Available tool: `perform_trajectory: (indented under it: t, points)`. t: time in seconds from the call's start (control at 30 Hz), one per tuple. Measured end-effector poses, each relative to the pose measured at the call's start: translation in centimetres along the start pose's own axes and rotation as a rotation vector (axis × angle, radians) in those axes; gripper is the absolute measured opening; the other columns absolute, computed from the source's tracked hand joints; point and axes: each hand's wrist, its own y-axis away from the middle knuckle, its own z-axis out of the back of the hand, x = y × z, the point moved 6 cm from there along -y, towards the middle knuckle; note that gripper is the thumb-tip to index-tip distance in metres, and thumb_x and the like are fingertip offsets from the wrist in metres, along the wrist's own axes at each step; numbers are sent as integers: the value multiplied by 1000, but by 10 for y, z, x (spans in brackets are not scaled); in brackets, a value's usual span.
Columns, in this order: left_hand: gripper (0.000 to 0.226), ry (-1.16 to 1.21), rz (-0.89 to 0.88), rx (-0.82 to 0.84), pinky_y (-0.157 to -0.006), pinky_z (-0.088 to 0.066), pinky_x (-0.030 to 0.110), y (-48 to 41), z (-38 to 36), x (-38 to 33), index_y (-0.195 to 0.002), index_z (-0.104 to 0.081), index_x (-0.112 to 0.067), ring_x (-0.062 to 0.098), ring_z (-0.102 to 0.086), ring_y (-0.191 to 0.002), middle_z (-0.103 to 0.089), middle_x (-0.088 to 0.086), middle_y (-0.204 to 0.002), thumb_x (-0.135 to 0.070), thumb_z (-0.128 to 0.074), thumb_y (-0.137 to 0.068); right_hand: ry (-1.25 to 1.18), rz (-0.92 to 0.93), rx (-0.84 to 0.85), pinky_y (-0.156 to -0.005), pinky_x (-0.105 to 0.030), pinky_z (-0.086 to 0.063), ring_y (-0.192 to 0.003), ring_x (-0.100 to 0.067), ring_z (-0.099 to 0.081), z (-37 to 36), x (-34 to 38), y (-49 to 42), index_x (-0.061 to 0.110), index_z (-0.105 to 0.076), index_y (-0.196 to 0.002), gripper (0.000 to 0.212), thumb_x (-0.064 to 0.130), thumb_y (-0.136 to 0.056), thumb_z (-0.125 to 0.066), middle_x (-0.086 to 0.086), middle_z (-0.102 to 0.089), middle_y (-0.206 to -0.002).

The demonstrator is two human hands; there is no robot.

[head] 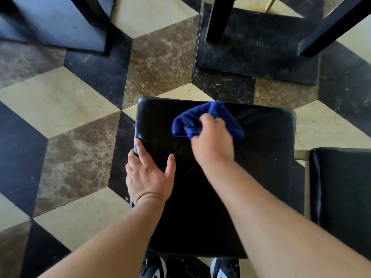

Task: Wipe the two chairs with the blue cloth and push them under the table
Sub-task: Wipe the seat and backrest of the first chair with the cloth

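— Black padded seat of the near chair (200, 197), blue cloth (192, 121) bunched on its far half. Right hand (212, 143) closed round the cloth, grip tight on a fistful of it, pressing down onto the seat.

— And the left hand (149, 177)?

— Spread flat on the seat's left edge, fingers (141, 150) curling over the side, grip wide and holding nothing, only bracing. Second chair (341, 187) just beside, at right, apparently not yet wiped. Worktop legs (218, 19) ahead, well apart from both seats.

— Risks from here?

— Likely only a small patch cleaned per stroke, with the cloth so balled up; corners and the near edge easily missed. Possibly a slide of the chair on the smooth tiled floor (70, 153) if pressed hard, hence the bracing. Later, at the push, perhaps a knock against a worktop leg if not lined up.

— Any writing, brands?

— None readable. Shoes (224, 267) at bottom, markings too small to tell.
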Motion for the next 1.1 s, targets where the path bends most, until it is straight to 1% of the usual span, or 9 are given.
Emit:
perform_trajectory:
  t: [0.07, 0.17, 0.23, 0.33, 0.47, 0.57, 0.7, 0.83, 1.1]
  points:
    - [106, 12, 7, 36, -108, -42, 57, -1, -2, 1, -168, -8, -15, 42, -40, -139, -34, 22, -162, -75, -42, -88, -8, 90, 61, -81, -44, -52, -109, -38, -65, -21, 38, 8, 22, -54, -131, 42, 25, -92, -70, -12, -55, -129]
    - [86, 11, 15, 87, -108, -38, 58, -5, -3, 5, -166, -19, -1, 48, -36, -142, -27, 27, -166, -45, -33, -94, -30, 241, 146, -80, -47, -52, -108, -38, -63, -45, 81, 24, 20, -53, -128, 38, 26, -94, -67, -13, -54, -127]
    - [80, 1, 26, 98, -108, -38, 58, -6, -4, 7, -163, -25, 3, 50, -35, -144, -24, 29, -167, -36, -31, -94, -13, 301, 177, -74, -44, -50, -106, -36, -63, -51, 91, 29, 19, -52, -128, 37, 27, -95, -66, -14, -54, -127]
    - [92, 46, 22, 50, -108, -38, 61, -1, 0, 2, -159, -31, 1, 50, -37, -142, -31, 30, -163, -57, -26, -87, -3, 292, 194, -68, -42, -42, -110, -37, -62, -45, 75, 24, 21, -53, -129, 34, 22, -97, -65, -12, -55, -128]
    - [107, 14, -3, -11, -110, -41, 61, -1, -3, 2, -167, -9, -20, 44, -40, -140, -37, 24, -159, -81, -42, -86, 4, 193, 197, -72, -40, -49, -111, -34, -62, -18, 15, 15, 25, -54, -130, 42, 23, -92, -72, -8, -55, -129]
    - [103, -3, -13, -38, -107, -44, 61, -1, -5, 3, -167, -6, -25, 44, -41, -139, -37, 23, -158, -83, -40, -87, -14, 76, 155, -64, -34, -49, -104, -27, -63, 12, -44, 10, 28, -55, -126, 40, 20, -90, -70, -2, -55, -124]
    - [102, 5, -11, -46, -107, -45, 62, 1, -5, 3, -166, -7, -25, 44, -42, -139, -37, 24, -159, -83, -39, -88, 20, -62, 28, -77, -34, -46, -105, -26, -64, 56, -112, 7, 25, -60, -128, 42, 21, -87, -73, -3, -63, -119]
    - [104, 8, -5, -29, -109, -43, 61, 1, -4, 2, -167, -4, -24, 44, -39, -142, -34, 23, -161, -83, -37, -88, 21, -209, -77, -80, -33, -46, -106, -28, -65, 89, -163, 11, 21, -63, -124, 39, 19, -87, -75, -7, -68, -117]
    - [103, 0, -3, -27, -108, -45, 59, 1, -4, 2, -167, -7, -21, 43, -42, -140, -37, 23, -160, -81, -39, -89, -40, -281, -153, -80, -35, -46, -109, -28, -63, 69, -134, 19, 18, -58, -133, 42, 15, -92, -70, -9, -64, -125]
